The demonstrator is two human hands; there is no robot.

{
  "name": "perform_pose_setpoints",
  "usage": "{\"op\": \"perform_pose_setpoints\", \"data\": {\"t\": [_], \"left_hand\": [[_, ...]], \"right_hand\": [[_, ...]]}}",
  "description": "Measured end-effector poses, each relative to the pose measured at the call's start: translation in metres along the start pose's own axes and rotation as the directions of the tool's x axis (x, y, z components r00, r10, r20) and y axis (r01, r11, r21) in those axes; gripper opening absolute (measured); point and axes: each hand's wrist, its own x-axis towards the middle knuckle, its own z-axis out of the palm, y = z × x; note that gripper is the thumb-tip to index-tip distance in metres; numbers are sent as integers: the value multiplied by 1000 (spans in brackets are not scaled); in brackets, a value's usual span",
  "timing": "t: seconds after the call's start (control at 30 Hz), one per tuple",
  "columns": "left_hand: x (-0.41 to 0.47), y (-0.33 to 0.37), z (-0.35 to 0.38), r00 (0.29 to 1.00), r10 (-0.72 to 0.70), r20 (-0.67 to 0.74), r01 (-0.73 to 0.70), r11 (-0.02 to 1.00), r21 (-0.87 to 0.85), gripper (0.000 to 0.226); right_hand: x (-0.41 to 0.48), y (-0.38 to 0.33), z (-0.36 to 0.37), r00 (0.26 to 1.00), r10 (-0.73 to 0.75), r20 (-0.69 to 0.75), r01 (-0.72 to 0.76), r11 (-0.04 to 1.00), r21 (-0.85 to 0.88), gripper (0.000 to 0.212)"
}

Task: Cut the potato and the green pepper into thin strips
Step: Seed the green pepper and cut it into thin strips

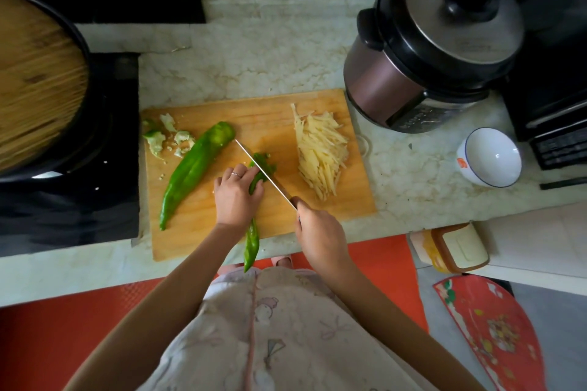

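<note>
Marble worktop (pixel 254 67) carries the cutting board (pixel 197 232). My left hand (pixel 236 192), fingers curled, holds a green pepper half (pixel 252 243) near its front edge; my right hand (pixel 319 233) grips the knife (pixel 273 182), blade across it. Potato strips (pixel 320 152) sit piled rightward.

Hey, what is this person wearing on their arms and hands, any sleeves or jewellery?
No sleeves, gloves or watch show: the left forearm and right forearm are bare. The left hand wears a thin silver-coloured ring on one finger. The right hand shows no ring from this angle.
</note>
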Motion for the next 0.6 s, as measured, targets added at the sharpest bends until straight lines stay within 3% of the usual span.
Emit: {"op": "perform_pose_setpoints", "data": {"t": [0.17,0.6], "left_hand": [[1,-2,-1,1000,10,2,-10,1000,-15,35],[2,0,-4,1000,-28,12,28,998,-48,30]], "right_hand": [[6,5,-3,999,-32,15,32,999,-39,30],[23,-4,-4,993,54,100,-57,998,23,22]]}}
